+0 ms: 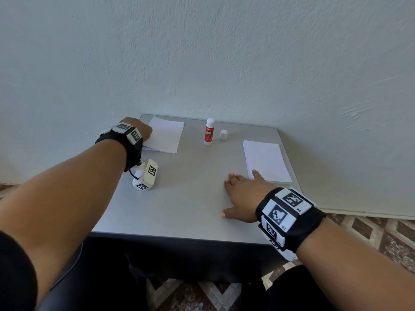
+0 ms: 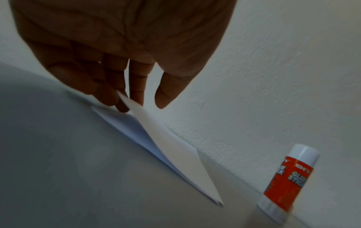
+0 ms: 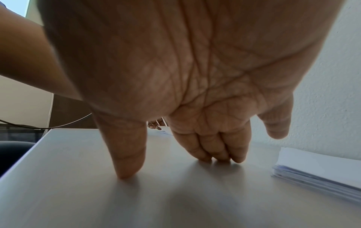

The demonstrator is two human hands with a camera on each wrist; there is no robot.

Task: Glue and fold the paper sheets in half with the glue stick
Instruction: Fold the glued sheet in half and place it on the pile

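A stack of white paper sheets (image 1: 165, 136) lies at the table's far left. My left hand (image 1: 146, 131) reaches over its left edge. In the left wrist view the fingers (image 2: 136, 86) pinch the corner of the top sheet (image 2: 166, 146) and hold it raised off the stack. The red and white glue stick (image 1: 209, 132) (image 2: 289, 177) stands upright at the back middle, with its white cap (image 1: 223, 134) beside it. My right hand (image 1: 233, 196) (image 3: 171, 163) lies open on the table, fingertips (image 3: 215, 158) touching the bare top, just left of a second paper stack (image 1: 266, 161) (image 3: 322, 174).
The small grey table (image 1: 184, 198) stands against a white textured wall. Its front edge lies close to my body, and its right edge runs just past the right stack. Patterned floor tiles show below and to the right.
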